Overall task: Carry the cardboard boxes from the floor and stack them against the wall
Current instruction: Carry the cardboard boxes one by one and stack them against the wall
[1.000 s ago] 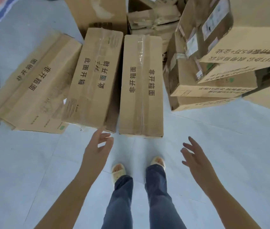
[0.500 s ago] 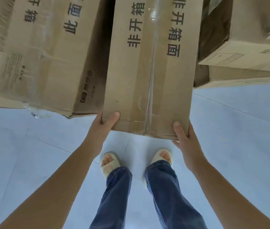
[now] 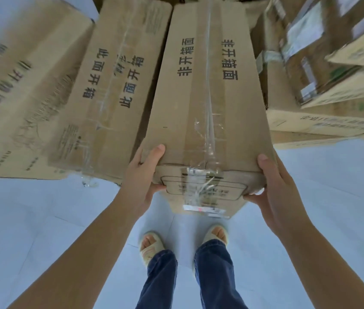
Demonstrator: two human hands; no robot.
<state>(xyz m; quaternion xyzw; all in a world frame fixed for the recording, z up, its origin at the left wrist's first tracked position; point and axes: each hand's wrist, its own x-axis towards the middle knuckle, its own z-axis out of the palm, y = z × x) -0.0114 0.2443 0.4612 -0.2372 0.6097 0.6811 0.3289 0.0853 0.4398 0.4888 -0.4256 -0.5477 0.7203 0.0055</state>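
Note:
A long taped cardboard box [image 3: 207, 103] with black printed characters fills the middle of the view, its near end tilted up off the floor. My left hand [image 3: 144, 175] grips its near left corner, thumb on the top face and fingers under the end. At the near right corner my right hand [image 3: 270, 186] holds on the same way. Two similar long boxes lie on the floor to the left: one [image 3: 112, 94] right beside it, another [image 3: 18, 103] further left.
A stack of several cardboard boxes [image 3: 323, 90] with labels stands at the right. Pale grey floor tiles [image 3: 42, 219] spread below and to both sides. My feet in sandals [image 3: 152, 248] stand just under the box's near end.
Both hands closed on the middle box's near corners, then its near end rose, so its end face now shows. The view has pulled back a little.

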